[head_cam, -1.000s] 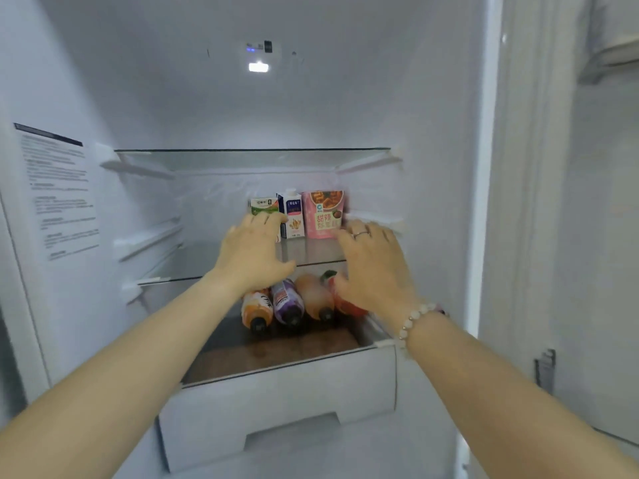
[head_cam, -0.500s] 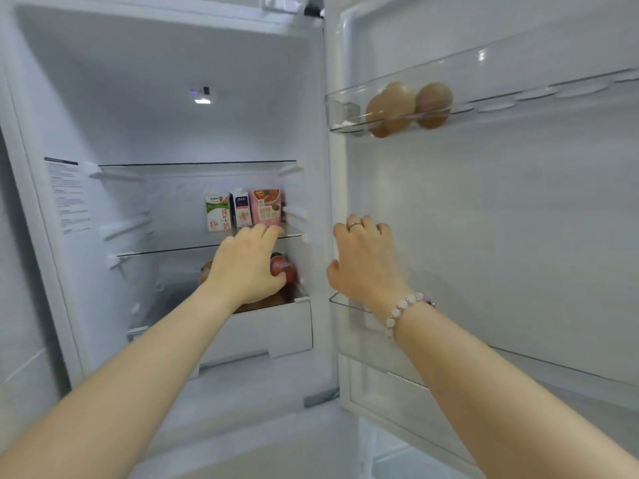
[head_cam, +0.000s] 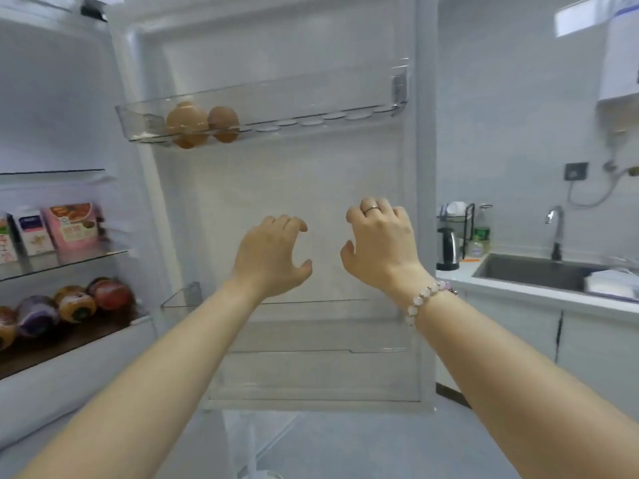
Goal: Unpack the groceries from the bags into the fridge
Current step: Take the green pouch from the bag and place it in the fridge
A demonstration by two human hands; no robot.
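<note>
- The left hand and the right hand hung in the air before the inner face of the open fridge door; both were empty, fingers loosely curled and gripping nothing; the two hands were near each other but apart; whether any fingertip brushed the door lining could not be told.
- No bags were in view; the groceries that showed were already stowed: brown eggs in the clear upper door tray; cartons upright on a glass shelf at the left; bottles on their sides in the drawer below.
- Handling, as a judgement: the eggs were light and fragile, best cupped round the middle with soft fingers, never pinched; the bottles looked heavier, smooth and apt to roll, so a full wrap round the body would suit; the cartons seemed stiff enough to take across their flat sides, though a hard squeeze might dent them.
- Off to the right stood a bench with a kettle, a sink and a tap.
- The likely next need was another item from the bags, which lay somewhere out of sight.
</note>
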